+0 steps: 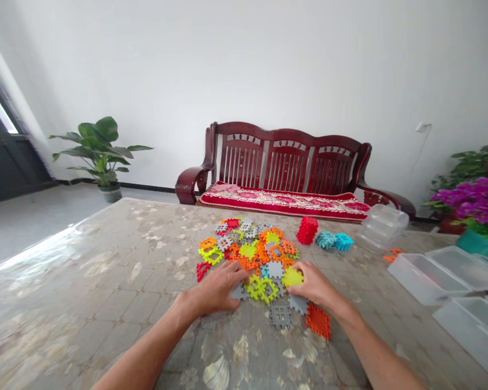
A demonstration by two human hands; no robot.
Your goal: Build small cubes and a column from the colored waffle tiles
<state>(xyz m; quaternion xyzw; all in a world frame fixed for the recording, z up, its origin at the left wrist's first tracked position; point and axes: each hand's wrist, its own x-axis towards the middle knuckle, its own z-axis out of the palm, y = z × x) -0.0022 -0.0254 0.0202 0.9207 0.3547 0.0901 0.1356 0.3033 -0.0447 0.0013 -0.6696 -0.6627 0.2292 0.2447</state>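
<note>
My right hand (pixel 314 284) pinches a yellow-green square interlocking tile (pixel 293 277) by its right side, between thumb and fingers. At the pile's left front, my left hand (pixel 222 284) has its thumb and fingers around a grey tile (pixel 239 292), which is partly hidden. Between the hands lie yellow-green window-frame tiles (pixel 262 288) and a pale grey solid tile (pixel 275 270). Closer to me are a grey grid tile (pixel 280 314), a grey tile (pixel 299 304) under my right hand, and an orange-red tile (pixel 318 320). Orange pieces (pixel 262 253) fill the pile's middle.
A red stack of tiles (pixel 308 231) stands behind the pile, with teal (pixel 326 239) and blue stacks (pixel 344 241) beside it. Clear plastic boxes (pixel 415 276) occupy the right side, near some orange pieces (pixel 392 254). Beyond the patterned tablecloth (pixel 106 281) is a wooden bench (pixel 287 162).
</note>
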